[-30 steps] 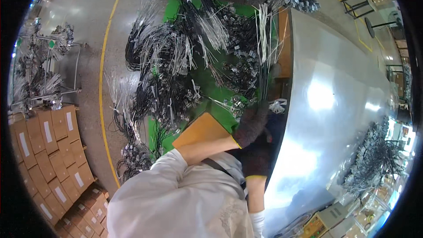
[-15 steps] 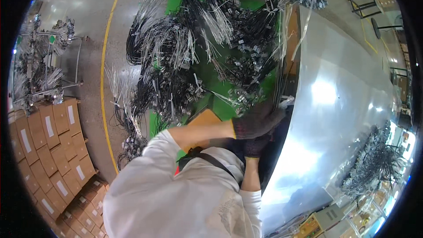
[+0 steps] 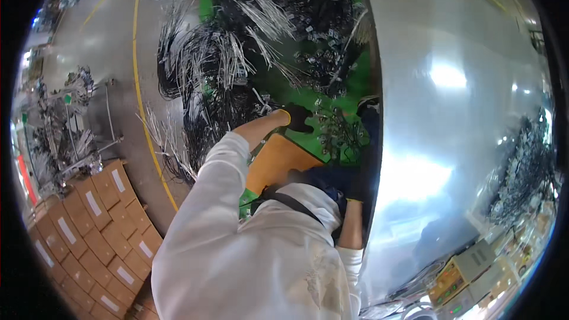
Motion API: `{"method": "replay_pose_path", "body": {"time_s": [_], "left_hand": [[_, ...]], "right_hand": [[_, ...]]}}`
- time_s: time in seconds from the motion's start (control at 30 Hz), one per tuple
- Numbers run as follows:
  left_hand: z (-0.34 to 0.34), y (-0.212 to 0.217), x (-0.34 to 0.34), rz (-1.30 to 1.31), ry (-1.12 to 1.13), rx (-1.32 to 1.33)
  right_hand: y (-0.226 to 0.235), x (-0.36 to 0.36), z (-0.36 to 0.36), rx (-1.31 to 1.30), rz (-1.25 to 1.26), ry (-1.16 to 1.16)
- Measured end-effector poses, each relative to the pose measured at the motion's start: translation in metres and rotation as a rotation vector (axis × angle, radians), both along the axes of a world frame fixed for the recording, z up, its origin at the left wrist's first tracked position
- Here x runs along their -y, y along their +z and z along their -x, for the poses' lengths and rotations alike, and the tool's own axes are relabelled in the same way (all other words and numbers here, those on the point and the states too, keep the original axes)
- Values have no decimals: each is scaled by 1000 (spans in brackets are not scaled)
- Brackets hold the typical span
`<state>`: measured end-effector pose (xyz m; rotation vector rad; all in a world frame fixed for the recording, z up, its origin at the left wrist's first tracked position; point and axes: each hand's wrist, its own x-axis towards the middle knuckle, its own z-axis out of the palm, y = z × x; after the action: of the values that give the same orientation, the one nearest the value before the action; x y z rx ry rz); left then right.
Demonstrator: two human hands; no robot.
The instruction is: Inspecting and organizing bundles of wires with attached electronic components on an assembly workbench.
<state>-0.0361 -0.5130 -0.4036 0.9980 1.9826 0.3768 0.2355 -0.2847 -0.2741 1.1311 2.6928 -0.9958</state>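
My left hand, in a dark glove with a yellow cuff, stretches forward over a green surface. Its fingers look apart, with nothing visible between them. Just right of the fingertips lies a cluster of dark cables with small connectors. Left of the hand are black cable bundles with pale, silvery ends. My right hand, also dark-gloved, is low beside the table edge. Its fingers blend into dark clothing and shadow, so their state is hidden.
A shiny metal-topped table runs along my right side. An orange-brown board lies close before me. Stacked cardboard boxes stand at left, near a rack hung with cables. More cables are at far right.
My left hand has moved left and away from the table edge, parting from my right hand. The cables that hung along that edge by my hands are no longer there. My view has shifted.
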Motion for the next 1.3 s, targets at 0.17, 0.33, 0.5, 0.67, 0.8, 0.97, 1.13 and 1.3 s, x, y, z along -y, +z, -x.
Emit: {"method": "replay_pose_path", "body": {"time_s": [0.17,0.33,0.5,0.67,0.8,0.97,1.13,1.3], "left_hand": [[-16,-32,11,73,-141,-175],[-29,-82,16,109,223,17],[-13,-118,67,39,-561,65],[14,-124,133,-25,-366,-26],[-2,-90,93,84,10,-337],[1,-32,-5,231,102,-214],[-19,-59,-18,-96,189,-109],[-17,-91,-10,298,-198,200]], "right_hand": [[7,18,-22,154,33,-2],[21,38,-37,325,84,7],[27,49,-24,448,139,46],[22,60,1,533,230,117],[24,41,26,648,249,176],[-89,-1,-67,299,314,14],[-123,-2,-95,219,119,222],[-135,15,-90,38,-79,398]]}}
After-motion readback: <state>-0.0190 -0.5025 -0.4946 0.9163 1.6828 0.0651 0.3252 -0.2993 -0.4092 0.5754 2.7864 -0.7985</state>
